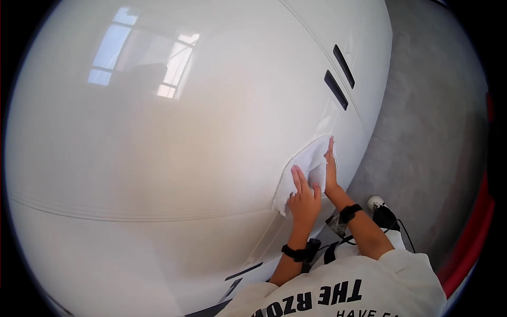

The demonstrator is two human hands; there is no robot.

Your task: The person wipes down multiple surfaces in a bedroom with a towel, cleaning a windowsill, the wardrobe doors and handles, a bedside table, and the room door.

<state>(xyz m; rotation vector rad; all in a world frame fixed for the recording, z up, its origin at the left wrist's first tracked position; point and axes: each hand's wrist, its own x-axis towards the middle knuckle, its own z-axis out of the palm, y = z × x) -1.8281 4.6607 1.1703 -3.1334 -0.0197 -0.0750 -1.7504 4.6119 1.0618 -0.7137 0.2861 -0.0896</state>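
Observation:
A white cloth (pixel 300 165) lies spread and wrinkled against the glossy white vehicle body (pixel 174 142). My left hand (pixel 303 196) rests on the cloth's near part, two fingers stretched out and the thumb apart. Along the cloth's right side is my right hand (pixel 330 165), seen nearly edge-on with its fingers extended flat. Both hands touch the cloth, and their palms are hidden. Just beyond it, two black door handles (pixel 336 90) sit on either side of a panel seam.
Another black handle (pixel 243 271) is low on the body near my left forearm. Grey floor (pixel 422 105) runs along the right, with a red strip (pixel 467 248) at its edge. A dark cable (pixel 405 235) hangs near my shoe (pixel 376 203). Black bands circle both wrists.

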